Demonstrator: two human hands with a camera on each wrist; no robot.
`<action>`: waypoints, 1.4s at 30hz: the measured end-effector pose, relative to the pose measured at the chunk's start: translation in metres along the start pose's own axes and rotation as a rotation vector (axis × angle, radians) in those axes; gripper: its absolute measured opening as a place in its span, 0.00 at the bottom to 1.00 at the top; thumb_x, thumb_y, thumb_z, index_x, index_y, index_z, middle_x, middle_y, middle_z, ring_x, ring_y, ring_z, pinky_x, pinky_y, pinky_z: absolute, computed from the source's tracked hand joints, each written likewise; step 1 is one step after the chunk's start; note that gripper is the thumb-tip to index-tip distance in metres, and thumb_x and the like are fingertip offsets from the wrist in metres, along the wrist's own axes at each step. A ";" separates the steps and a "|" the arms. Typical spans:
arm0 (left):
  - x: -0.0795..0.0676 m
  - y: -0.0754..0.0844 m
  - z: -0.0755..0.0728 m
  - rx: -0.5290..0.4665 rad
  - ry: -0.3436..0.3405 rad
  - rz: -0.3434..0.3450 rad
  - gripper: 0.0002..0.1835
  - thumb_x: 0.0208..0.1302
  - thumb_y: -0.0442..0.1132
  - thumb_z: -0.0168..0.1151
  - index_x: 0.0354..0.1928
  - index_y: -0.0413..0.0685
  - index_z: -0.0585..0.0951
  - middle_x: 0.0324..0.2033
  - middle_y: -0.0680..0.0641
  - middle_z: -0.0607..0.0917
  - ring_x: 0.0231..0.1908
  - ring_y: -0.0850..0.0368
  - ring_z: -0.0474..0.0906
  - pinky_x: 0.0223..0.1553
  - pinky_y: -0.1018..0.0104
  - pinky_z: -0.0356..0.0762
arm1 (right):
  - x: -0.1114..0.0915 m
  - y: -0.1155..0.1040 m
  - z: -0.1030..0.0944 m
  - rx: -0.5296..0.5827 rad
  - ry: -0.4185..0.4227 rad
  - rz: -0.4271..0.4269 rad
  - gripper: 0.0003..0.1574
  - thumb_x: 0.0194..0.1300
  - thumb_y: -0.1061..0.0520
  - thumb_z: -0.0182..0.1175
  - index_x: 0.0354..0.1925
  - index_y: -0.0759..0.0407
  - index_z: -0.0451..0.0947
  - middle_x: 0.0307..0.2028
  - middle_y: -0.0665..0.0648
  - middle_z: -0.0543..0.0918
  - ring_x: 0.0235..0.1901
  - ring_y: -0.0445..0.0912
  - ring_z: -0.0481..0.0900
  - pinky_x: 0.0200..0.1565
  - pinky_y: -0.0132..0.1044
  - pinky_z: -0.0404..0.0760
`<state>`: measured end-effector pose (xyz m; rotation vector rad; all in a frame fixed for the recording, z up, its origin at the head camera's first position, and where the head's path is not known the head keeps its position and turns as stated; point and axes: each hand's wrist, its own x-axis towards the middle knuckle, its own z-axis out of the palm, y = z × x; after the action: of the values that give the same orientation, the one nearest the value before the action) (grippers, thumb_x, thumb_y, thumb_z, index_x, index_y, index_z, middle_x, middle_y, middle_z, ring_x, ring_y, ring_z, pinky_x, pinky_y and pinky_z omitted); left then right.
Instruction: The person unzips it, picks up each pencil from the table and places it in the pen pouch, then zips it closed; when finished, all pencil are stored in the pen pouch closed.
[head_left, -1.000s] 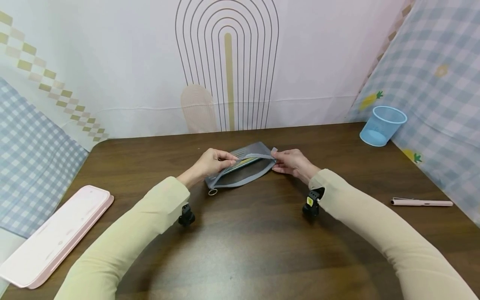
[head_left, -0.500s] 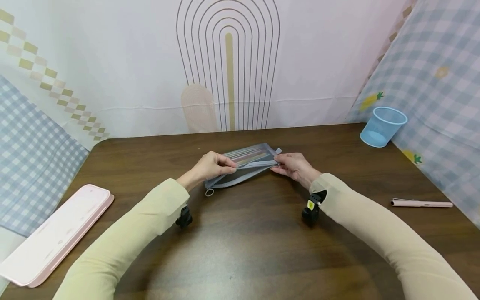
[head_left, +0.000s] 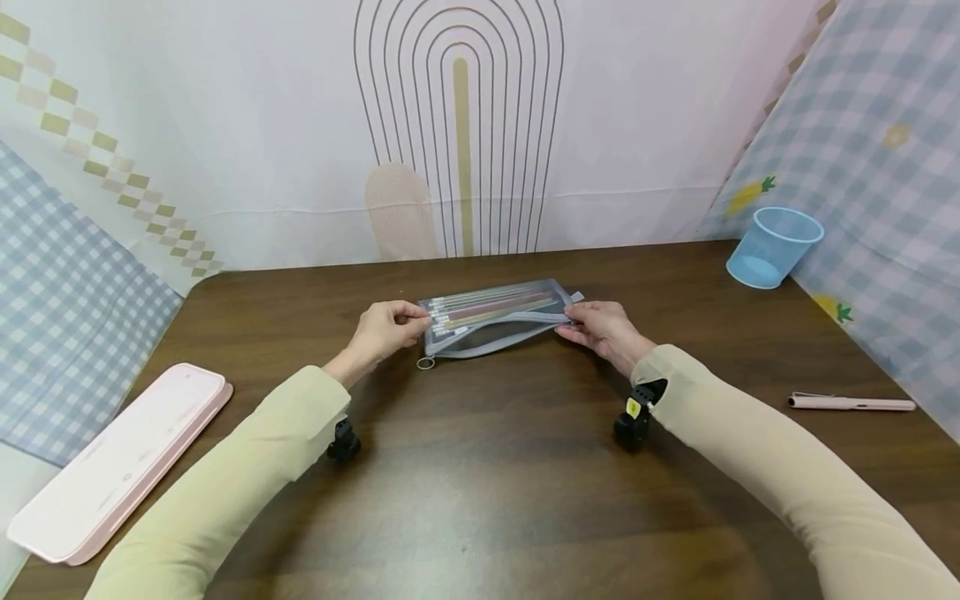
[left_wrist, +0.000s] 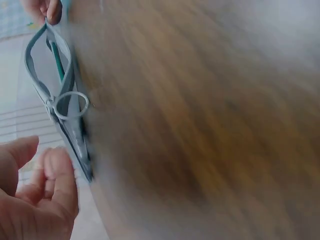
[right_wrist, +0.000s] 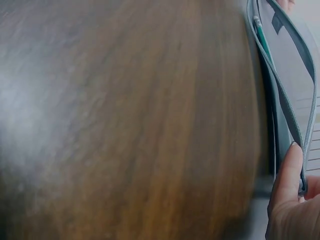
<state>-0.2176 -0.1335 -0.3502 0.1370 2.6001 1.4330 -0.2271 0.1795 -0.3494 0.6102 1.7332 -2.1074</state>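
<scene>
A see-through grey zipper pouch point(head_left: 498, 312) lies near the back of the table, its mouth unzipped and gaping toward me. Several pencils point(head_left: 491, 310) show through its upper side, and a green one point(right_wrist: 264, 42) is visible inside the mouth. The zipper's ring pull point(left_wrist: 71, 105) hangs at the left end. My right hand point(head_left: 603, 332) pinches the right end of the pouch between thumb and fingers. My left hand point(head_left: 381, 333) is at the pouch's left end; in the left wrist view its thumb and fingers stand apart with nothing between them.
A pink-and-white flat case point(head_left: 123, 462) lies at the table's left edge. On the right are a pale pink pen point(head_left: 851, 402) and a tilted blue mesh bin point(head_left: 772, 248). Behind the table point(head_left: 480, 467) hangs a patterned cloth point(head_left: 300, 125).
The left hand has let go of the pouch's upper lip and moved left to its end. The pouch has flattened, its mouth narrower, and more pencils show. The right hand keeps its grip.
</scene>
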 end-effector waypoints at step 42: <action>0.011 0.003 0.020 -0.513 -0.074 -0.270 0.28 0.66 0.27 0.54 0.67 0.32 0.62 0.61 0.32 0.70 0.27 0.69 0.75 0.30 0.80 0.78 | -0.033 0.028 0.057 -0.308 -0.126 -0.467 0.14 0.65 0.65 0.56 0.48 0.74 0.73 0.30 0.53 0.78 0.23 0.38 0.74 0.29 0.27 0.81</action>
<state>-0.2245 -0.1138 -0.3592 -0.2139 2.0151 1.8780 -0.1910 0.1174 -0.3463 -0.0200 2.2263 -2.0295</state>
